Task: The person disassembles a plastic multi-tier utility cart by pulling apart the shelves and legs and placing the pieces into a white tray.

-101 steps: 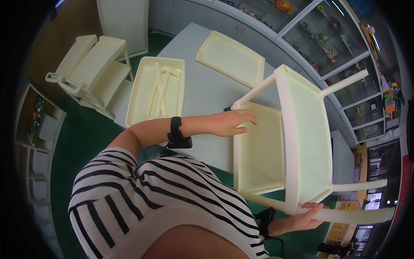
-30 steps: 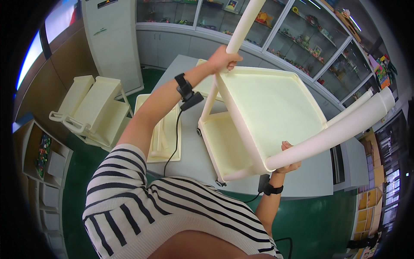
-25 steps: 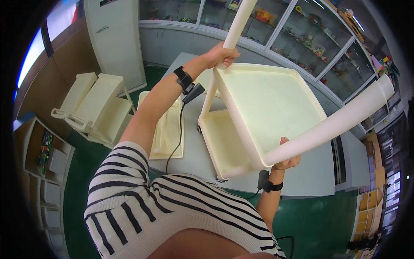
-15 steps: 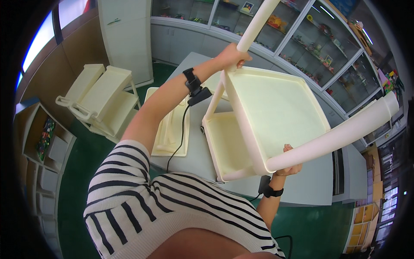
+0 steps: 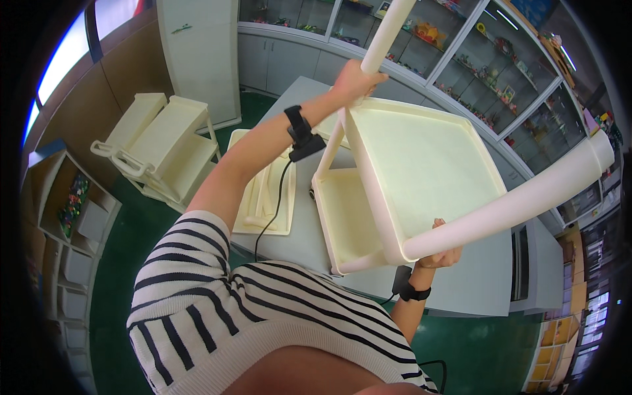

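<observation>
A cream plastic trolley [image 5: 431,164] stands on the grey table before me, its upper tray joined by posts to a lower shelf [image 5: 349,217]. My left hand [image 5: 357,84] is wrapped round a cream post [image 5: 387,36] at the tray's far left corner. Close to me, my right hand [image 5: 444,253] grips a second cream post [image 5: 520,210], which rises from the near corner and looks large toward the right. Part of the right hand's fingers is hidden behind this post. Black bands with small devices are strapped to both wrists.
On the table [image 5: 296,230], left of the trolley, lies a cream tray [image 5: 283,227] with loose cream parts in it. Two assembled cream trolleys [image 5: 178,138] stand on the green floor at left. Glass-fronted cabinets [image 5: 388,49] line the far side. A black cable hangs from the left wrist.
The view has shifted a little, so the background sits slightly farther right. Both hands keep their grip on the posts, and the trolley looks almost unmoved.
</observation>
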Available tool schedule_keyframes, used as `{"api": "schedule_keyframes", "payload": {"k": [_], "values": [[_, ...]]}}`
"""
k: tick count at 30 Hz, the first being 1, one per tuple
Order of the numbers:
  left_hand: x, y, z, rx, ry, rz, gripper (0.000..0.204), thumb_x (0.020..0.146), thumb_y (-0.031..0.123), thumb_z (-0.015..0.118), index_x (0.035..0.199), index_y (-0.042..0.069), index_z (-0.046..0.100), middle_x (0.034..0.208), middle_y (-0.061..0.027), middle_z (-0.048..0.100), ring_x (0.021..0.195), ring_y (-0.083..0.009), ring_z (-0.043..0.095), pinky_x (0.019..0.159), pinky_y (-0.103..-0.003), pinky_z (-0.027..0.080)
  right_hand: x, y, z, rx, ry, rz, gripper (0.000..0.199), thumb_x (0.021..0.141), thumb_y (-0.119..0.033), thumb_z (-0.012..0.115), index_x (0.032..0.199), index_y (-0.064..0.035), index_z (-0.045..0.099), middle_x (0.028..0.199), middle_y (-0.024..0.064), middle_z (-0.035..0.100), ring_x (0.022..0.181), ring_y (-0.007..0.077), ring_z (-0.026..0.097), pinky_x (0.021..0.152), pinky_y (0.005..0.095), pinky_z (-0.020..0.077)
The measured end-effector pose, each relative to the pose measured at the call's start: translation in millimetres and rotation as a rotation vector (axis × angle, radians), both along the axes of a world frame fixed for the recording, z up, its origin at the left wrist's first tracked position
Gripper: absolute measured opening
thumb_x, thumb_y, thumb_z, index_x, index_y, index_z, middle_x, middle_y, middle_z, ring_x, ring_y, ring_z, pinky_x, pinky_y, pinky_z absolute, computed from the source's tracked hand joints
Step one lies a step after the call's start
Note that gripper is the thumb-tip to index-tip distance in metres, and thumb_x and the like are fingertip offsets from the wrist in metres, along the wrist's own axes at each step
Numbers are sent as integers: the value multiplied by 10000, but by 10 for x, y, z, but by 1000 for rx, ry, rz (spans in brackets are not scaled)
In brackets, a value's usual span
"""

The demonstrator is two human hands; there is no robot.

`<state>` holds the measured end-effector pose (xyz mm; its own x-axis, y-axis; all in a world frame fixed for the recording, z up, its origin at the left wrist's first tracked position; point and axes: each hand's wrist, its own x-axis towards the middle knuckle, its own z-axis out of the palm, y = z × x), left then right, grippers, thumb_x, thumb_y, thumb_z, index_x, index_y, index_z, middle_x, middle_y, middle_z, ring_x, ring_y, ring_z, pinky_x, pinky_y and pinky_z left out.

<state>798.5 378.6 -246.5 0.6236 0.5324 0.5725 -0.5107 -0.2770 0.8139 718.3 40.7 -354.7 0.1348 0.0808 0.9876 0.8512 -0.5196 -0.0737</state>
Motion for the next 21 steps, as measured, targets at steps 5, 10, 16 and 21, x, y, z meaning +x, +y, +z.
{"api": "schedule_keyframes", "payload": {"k": [5, 10, 16, 21], "values": [[74, 497, 134, -273, 307, -1282, 206, 784, 91, 646, 669, 78, 475, 487, 16, 396, 398, -98, 380, 407, -250, 311, -20, -37, -37, -6, -2, 17, 469, 831, -250, 313, 785, 37, 681, 788, 183, 663, 731, 351, 621, 722, 433, 504], [-24, 436, 471, -471, -377, -222, 239, 853, 219, 612, 743, 88, 445, 500, 11, 394, 404, -108, 394, 405, -255, 328, -28, 43, 25, 28, 1, -5, 421, 820, -219, 352, 761, 32, 686, 752, 159, 679, 697, 301, 661, 667, 379, 550], [-579, 1189, -1101, 143, 304, 99, 351, 918, 398, 499, 988, 56, 457, 668, -85, 546, 545, -202, 558, 498, -329, 458, -80, 34, 102, -2, -53, -25, 459, 832, -219, 312, 806, 49, 684, 781, 160, 680, 708, 316, 637, 676, 402, 522], [-1590, 1243, -3400, 290, 1081, 172, 725, 880, 241, 512, 1430, 220, 41, 990, -317, 583, 911, -445, 583, 789, -513, 454, -94, 31, 38, -6, 49, 76, 449, 866, -252, 306, 822, 45, 640, 866, 214, 641, 805, 400, 607, 755, 474, 462]]}}
